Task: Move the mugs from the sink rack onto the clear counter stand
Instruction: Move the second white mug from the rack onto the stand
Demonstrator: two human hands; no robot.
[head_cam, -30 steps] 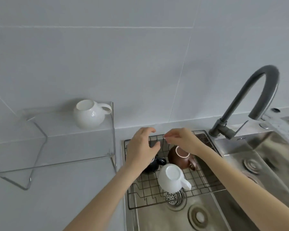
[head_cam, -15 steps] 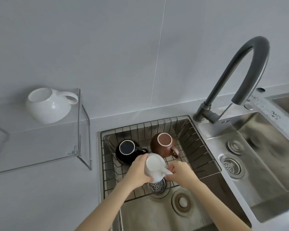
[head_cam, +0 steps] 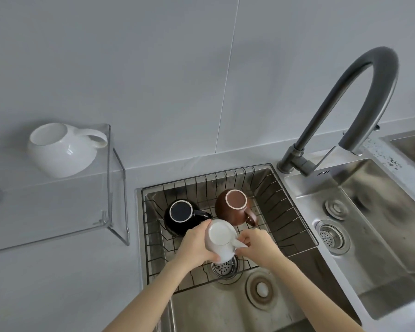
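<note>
Inside sink rack (head_cam: 295,209): both hands grip white mug (head_cam: 219,240); black mug (head_cam: 181,215), brown mug (head_cam: 235,208) crowd behind.

The wire rack (head_cam: 295,226) sits in the left basin of the sink (head_cam: 225,307), against its far wall. In the rack, two mugs stand upside down side by side at the far end, one (head_cam: 181,215) left of the other (head_cam: 234,209). Just near of them a third mug (head_cam: 221,240) is held between the left hand (head_cam: 195,245) and the right hand (head_cam: 258,246). The faucet (head_cam: 345,104) rises at the far right of the rack. On the counter (head_cam: 58,283) left of the sink stands the clear stand (head_cam: 115,188), with a fourth mug (head_cam: 62,149) on top.
</note>
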